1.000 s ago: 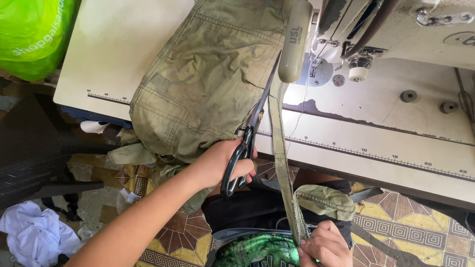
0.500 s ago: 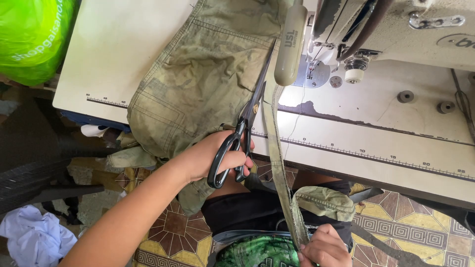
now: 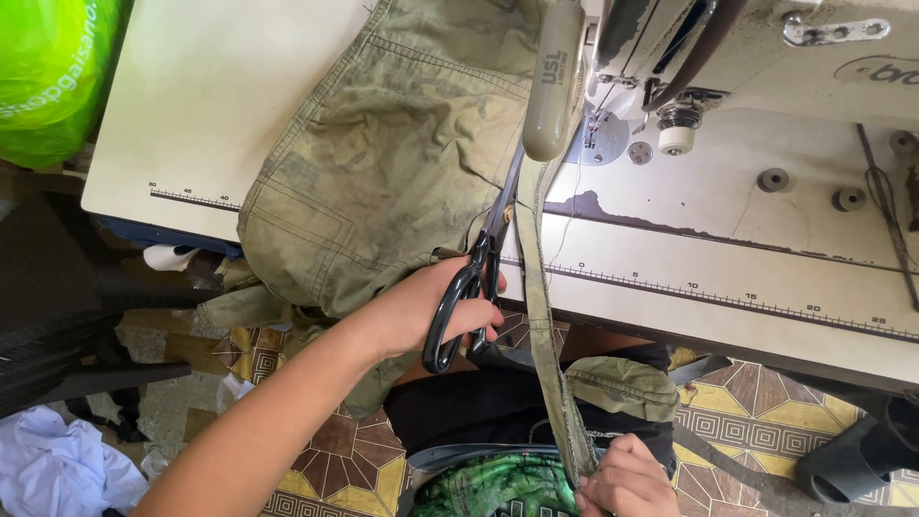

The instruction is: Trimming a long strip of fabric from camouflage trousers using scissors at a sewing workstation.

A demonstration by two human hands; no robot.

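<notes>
We see the left hand with its fingers through the handles of black scissors, blades against an olive strap. The right hand pinches the strap's lower end taut. An olive garment lies on the sewing-machine surface.

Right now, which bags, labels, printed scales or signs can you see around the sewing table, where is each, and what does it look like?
Bright green plastic bag: top left corner, bulging, pale printing.
Printed ruler scale: along the cream table's front edge, dark ticks and numerals.
Olive padded strap piece: top centre, on the olive fabric bag, elongated, dark lettering.
Grey maker's mark: on the cream sewing machine, top right.
No screens.
</notes>
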